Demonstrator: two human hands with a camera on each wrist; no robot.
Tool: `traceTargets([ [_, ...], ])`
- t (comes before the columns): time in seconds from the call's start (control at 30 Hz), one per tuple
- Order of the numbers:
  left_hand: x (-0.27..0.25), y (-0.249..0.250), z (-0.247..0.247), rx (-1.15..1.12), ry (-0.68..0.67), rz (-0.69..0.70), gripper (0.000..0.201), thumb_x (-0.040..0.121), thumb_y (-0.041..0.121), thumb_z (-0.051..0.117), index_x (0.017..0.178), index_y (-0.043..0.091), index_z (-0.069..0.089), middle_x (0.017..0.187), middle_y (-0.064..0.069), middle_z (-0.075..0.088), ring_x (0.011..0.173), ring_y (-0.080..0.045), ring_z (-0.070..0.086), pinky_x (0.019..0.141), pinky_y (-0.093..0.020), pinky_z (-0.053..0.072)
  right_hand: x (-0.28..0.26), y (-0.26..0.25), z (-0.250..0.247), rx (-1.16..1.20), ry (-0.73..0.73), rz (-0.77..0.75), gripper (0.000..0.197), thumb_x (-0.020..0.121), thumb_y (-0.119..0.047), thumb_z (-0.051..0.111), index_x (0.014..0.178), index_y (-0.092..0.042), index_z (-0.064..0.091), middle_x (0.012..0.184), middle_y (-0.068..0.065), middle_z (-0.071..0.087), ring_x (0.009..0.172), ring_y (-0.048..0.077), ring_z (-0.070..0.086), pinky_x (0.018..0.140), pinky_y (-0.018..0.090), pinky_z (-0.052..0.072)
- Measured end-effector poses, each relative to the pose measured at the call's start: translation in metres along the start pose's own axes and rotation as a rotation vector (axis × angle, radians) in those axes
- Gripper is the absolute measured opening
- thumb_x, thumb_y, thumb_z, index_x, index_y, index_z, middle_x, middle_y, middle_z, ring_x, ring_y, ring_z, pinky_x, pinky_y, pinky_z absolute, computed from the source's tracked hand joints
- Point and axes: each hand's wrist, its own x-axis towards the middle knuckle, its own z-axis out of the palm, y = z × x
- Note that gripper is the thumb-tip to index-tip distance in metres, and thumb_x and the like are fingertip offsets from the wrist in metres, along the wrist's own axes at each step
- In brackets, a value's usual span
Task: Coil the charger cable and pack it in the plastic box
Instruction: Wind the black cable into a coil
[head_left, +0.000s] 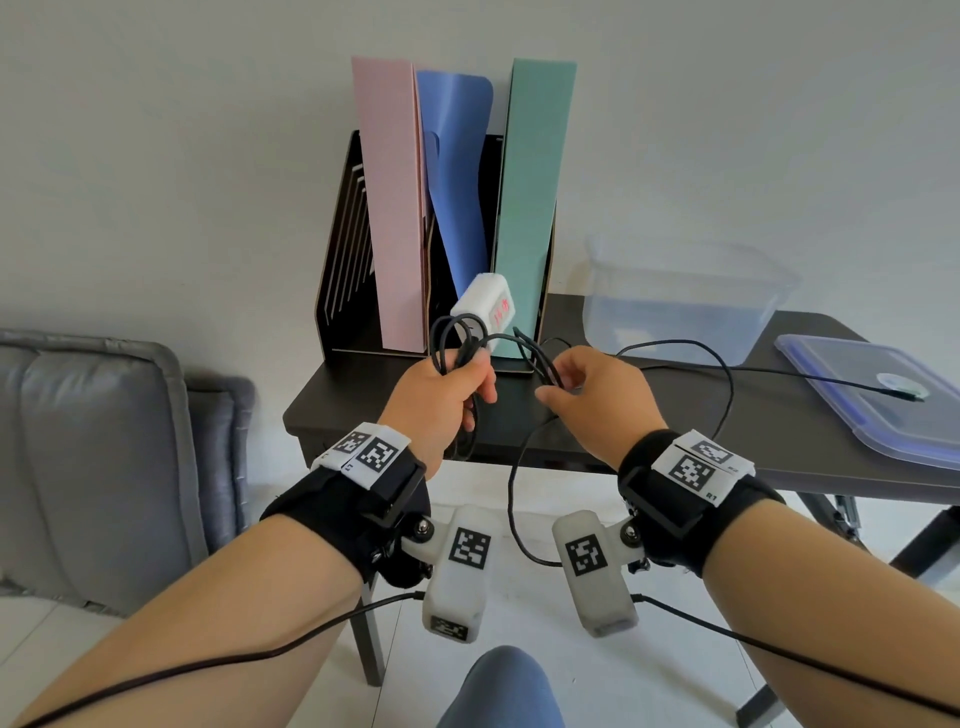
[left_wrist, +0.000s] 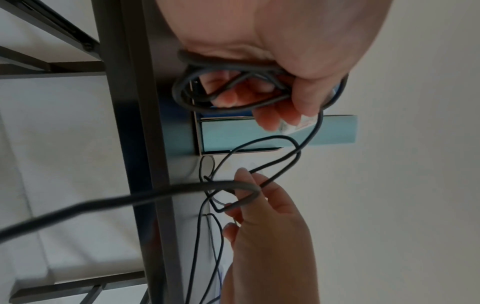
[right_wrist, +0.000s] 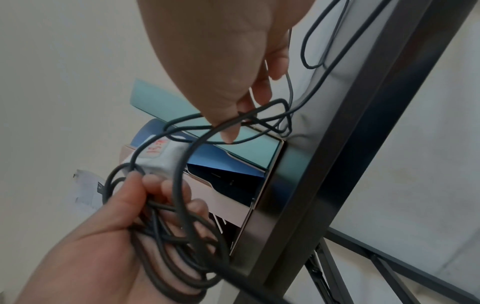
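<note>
Both hands are raised above the front edge of the dark desk (head_left: 675, 415), near its left corner. The left hand (head_left: 441, 397) is clenched around several black loops of the charger cable (head_left: 691, 345); the white charger block (head_left: 483, 307), marked in red, projects above that fist. In the right wrist view the loops (right_wrist: 166, 236) cross the left palm and lie under the curled fingers (right_wrist: 153, 186), with the block (right_wrist: 158, 153) just past the fingertips. The right hand (head_left: 592, 395), beside the left but not touching it, pinches a strand of the same cable between thumb and fingers; in the left wrist view a loop bends round those fingers (left_wrist: 249, 181). From the right hand the cable arcs over the desk toward the right edge, and its plug end (head_left: 906, 396) rests on the blue-rimmed lid (head_left: 841, 410) lying flat at the front right corner. A further slack loop hangs below the front edge between the two wrists. The clear plastic box (head_left: 685, 301) stands open near the back edge, right of centre, just behind the lid. At the back left corner a black file rack (head_left: 345, 260) holds pink, blue and green folders. A grey cushioned seat (head_left: 93, 457) stands left of the desk.
</note>
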Motion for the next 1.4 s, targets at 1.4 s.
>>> traceTargets([
  [1.4,0.002,0.010,0.003,-0.550,0.095,-0.024,0.025,0.098,0.034,0.038,0.098,0.026,0.062,0.087,-0.004,0.065,0.038,-0.007,0.040,0.045,-0.025,0.042,0.003,-0.016,0.003,0.064,-0.266,-0.108,0.020,0.089,-0.026,0.055,0.074,-0.012,0.057,0.060,-0.007,0.045,0.056,0.009,0.043,0.058,0.021,0.038],
])
